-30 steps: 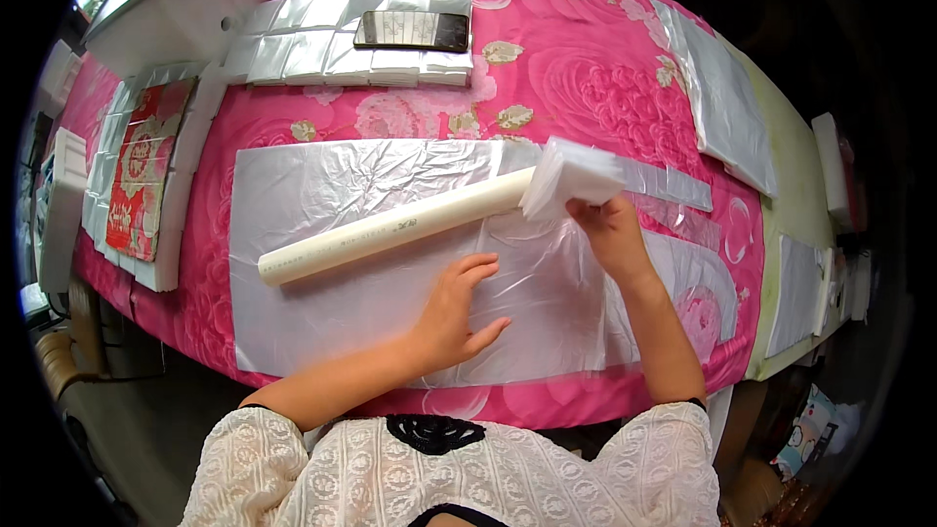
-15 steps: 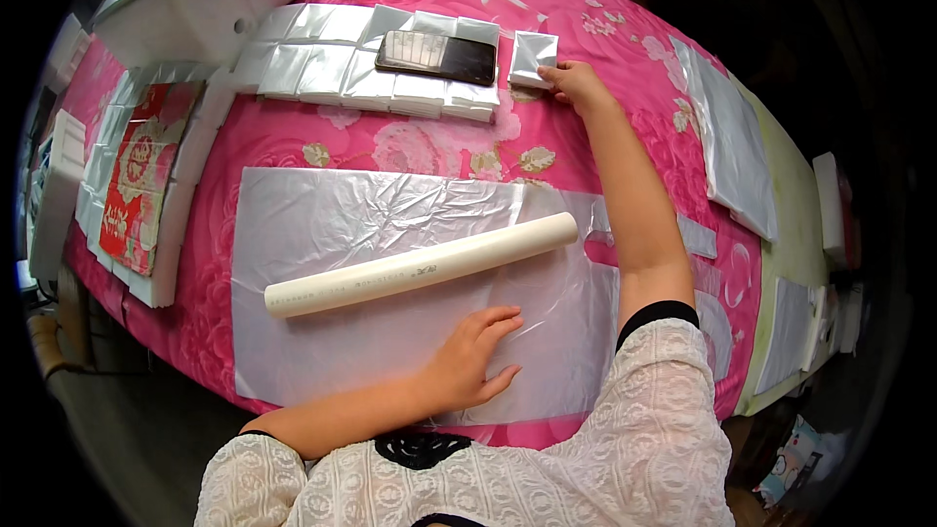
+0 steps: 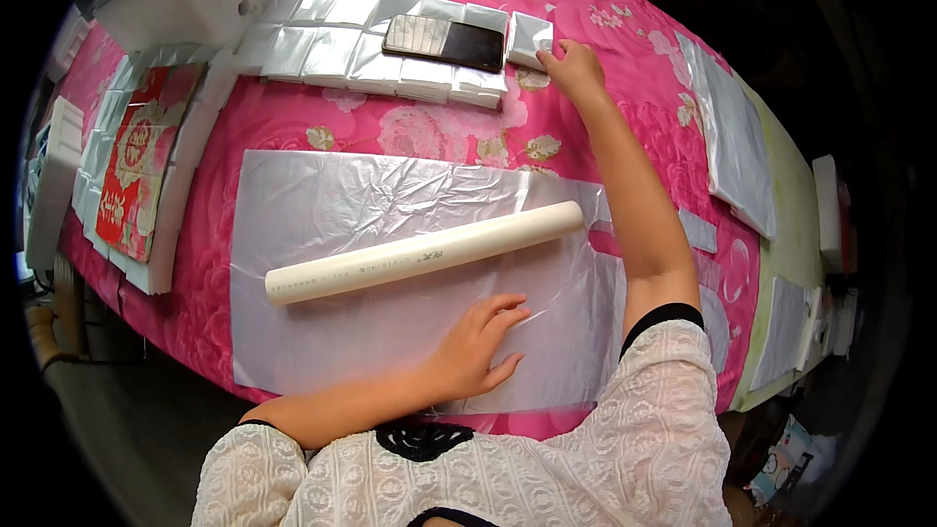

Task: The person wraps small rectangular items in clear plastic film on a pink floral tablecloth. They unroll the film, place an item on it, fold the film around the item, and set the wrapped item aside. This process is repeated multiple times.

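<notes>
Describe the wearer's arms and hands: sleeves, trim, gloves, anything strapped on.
Left hand and right hand are ungloved, with no rings, watch or cables visible. Forearms are uncovered. The short sleeves are off-white with a lacy raised pattern; each ends in a black edge band, which shows more clearly on the right arm.

Cream patterned top [image 3: 371, 488], 2 short sleeves [image 3: 669, 376] with black cuffs [image 3: 662, 318], black openwork patch [image 3: 422, 441], black-edged neckline [image 3: 468, 514]

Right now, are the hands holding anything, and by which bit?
The left hand holds nothing. The right hand is at the near right corner of the silvery packet beside the phone, but whether it grips it can't be told.
</notes>
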A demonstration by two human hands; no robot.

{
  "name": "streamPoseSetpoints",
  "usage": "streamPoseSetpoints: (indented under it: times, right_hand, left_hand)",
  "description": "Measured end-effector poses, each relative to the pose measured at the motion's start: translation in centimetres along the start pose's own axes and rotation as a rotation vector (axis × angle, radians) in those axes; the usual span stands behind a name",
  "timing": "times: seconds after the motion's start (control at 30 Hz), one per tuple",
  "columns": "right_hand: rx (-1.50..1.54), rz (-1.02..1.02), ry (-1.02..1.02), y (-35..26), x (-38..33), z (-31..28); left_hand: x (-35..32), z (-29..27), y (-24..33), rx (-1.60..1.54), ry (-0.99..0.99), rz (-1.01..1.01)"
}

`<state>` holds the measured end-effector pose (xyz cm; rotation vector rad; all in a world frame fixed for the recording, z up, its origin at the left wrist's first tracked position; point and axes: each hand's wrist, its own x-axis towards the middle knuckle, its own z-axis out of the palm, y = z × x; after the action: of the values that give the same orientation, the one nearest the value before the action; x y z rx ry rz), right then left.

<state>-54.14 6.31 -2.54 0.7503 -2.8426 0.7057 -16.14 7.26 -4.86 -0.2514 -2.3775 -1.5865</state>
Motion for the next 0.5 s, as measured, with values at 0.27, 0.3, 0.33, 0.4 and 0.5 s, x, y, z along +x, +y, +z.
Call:
streamPoseSetpoints:
  times: [0.27,0.3,0.33,0.4,0.5]
  right_hand:
    - [0.277,-0.619,-0.389,-0.7,-21.2,-7.2]
    - [0.224,-0.608,-0.387,-0.2,-22.9,-7.7]
    - [0.172,-0.595,-0.386,0.2,-24.8,-8.3]
    - [0.161,-0.382,-0.403,-0.5,-29.1,-9.9]
    - [0.315,-0.168,-0.484,-0.8,-35.5,-11.3]
  left_hand:
    - [0.3,0.3,0.2,0.084,0.012,0.023]
    - [0.3,0.4,0.1,0.087,0.043,0.033]
    - [0.2,0.4,-0.1,0.089,0.073,0.041]
    - [-0.2,0.4,0.2,0.190,0.131,0.079]
    - [-0.7,0.3,1.1,0.429,0.151,0.139]
